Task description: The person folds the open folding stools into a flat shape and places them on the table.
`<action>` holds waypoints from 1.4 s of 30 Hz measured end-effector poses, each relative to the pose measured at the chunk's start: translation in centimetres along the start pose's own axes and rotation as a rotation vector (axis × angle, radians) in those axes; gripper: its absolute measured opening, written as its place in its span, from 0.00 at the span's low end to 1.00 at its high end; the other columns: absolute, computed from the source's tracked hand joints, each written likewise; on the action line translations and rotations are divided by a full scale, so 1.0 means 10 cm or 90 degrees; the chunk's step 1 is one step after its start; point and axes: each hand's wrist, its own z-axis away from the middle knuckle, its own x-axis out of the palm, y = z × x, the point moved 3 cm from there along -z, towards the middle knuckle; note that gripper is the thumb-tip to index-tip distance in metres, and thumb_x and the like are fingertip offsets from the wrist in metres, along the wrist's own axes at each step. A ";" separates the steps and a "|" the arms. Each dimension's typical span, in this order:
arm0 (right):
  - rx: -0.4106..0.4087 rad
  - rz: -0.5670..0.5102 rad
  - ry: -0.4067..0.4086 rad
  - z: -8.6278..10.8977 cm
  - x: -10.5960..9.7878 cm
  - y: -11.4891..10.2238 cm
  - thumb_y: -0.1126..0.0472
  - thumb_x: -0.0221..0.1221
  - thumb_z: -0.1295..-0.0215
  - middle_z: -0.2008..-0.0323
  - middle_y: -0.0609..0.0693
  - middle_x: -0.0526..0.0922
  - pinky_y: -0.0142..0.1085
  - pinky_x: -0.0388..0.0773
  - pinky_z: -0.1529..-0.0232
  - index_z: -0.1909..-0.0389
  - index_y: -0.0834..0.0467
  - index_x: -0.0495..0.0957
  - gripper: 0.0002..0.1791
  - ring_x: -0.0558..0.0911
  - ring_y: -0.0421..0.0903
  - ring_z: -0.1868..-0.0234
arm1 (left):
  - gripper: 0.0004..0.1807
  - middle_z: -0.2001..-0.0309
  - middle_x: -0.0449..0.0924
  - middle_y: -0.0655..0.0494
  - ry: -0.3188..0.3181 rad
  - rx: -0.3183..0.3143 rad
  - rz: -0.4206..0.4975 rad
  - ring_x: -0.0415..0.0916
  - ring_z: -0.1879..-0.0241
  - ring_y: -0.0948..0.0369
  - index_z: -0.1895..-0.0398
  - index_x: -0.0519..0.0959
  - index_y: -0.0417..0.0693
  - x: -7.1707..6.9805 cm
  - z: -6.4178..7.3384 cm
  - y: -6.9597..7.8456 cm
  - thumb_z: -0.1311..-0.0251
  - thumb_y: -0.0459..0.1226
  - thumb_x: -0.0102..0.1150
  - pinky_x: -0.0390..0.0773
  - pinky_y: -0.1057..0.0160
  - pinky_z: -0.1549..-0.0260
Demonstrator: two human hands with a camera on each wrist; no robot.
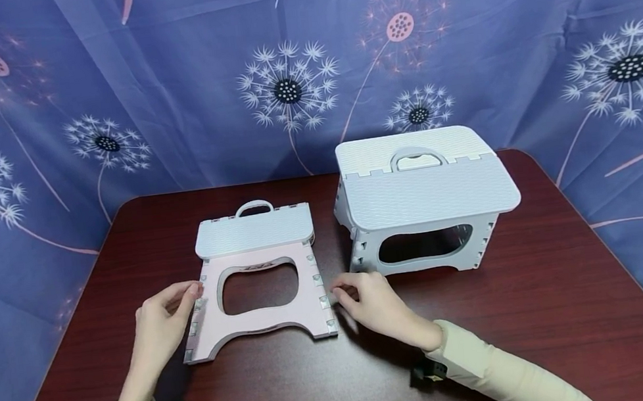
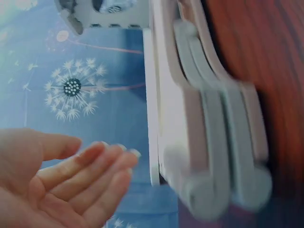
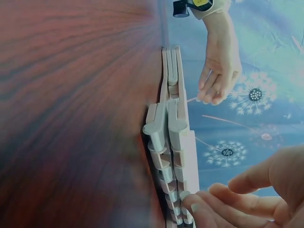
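Note:
A folded step stool [image 1: 252,322] lies flat on the table, its pale pink leg panel facing up and its white ribbed top panel [image 1: 254,233] and handle at the far end. My left hand [image 1: 160,325] is beside the stool's left edge, fingers loosely bent with nothing in them; the left wrist view has these fingers [image 2: 107,166] apart from the panel. Along the right edge, my right hand [image 1: 377,303] has its fingertips right at the hinge knuckles. The right wrist view shows those fingers [image 3: 228,206] relaxed, not wrapped around the stool.
A second, unfolded white step stool [image 1: 431,194] stands upright at the right, behind my right hand, its handle raised on top. Both stools are on a dark red wooden table [image 1: 526,323]. A blue curtain [image 1: 192,109] with dandelion prints hangs around the table's back and sides.

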 end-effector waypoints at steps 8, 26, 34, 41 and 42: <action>-0.002 -0.038 0.022 0.04 -0.09 0.04 0.66 0.61 0.38 0.69 0.46 0.87 0.35 0.81 0.62 0.67 0.58 0.85 0.05 0.84 0.38 0.67 | 0.08 0.66 0.87 0.44 -0.019 0.029 0.211 0.82 0.66 0.77 0.58 0.83 0.37 0.10 -0.03 0.15 0.35 0.32 0.57 0.77 0.79 0.65; -0.016 -0.153 0.025 0.13 -0.23 0.12 0.69 0.63 0.40 0.66 0.50 0.87 0.31 0.82 0.64 0.63 0.57 0.84 0.07 0.85 0.37 0.68 | 0.10 0.59 0.86 0.43 -0.130 0.060 0.264 0.81 0.59 0.75 0.55 0.82 0.38 0.31 -0.03 0.22 0.36 0.33 0.59 0.77 0.77 0.58; -0.017 -0.164 0.028 0.16 -0.25 0.16 0.69 0.62 0.40 0.68 0.49 0.87 0.31 0.82 0.63 0.63 0.60 0.84 0.06 0.84 0.37 0.67 | 0.11 0.58 0.86 0.44 -0.181 0.079 0.258 0.80 0.58 0.76 0.54 0.81 0.35 0.38 -0.02 0.26 0.35 0.33 0.58 0.77 0.77 0.57; -0.016 -0.172 0.036 0.18 -0.27 0.20 0.69 0.62 0.39 0.68 0.52 0.87 0.32 0.82 0.63 0.64 0.62 0.84 0.05 0.86 0.44 0.67 | 0.12 0.57 0.86 0.43 -0.199 0.081 0.251 0.81 0.57 0.74 0.52 0.81 0.37 0.41 0.00 0.27 0.34 0.34 0.57 0.77 0.78 0.58; -0.017 -0.172 0.035 0.18 -0.27 0.20 0.69 0.62 0.39 0.67 0.52 0.87 0.32 0.82 0.63 0.63 0.62 0.84 0.05 0.87 0.44 0.67 | 0.12 0.57 0.86 0.43 -0.200 0.080 0.250 0.81 0.57 0.74 0.52 0.80 0.37 0.42 0.00 0.26 0.34 0.34 0.57 0.77 0.78 0.58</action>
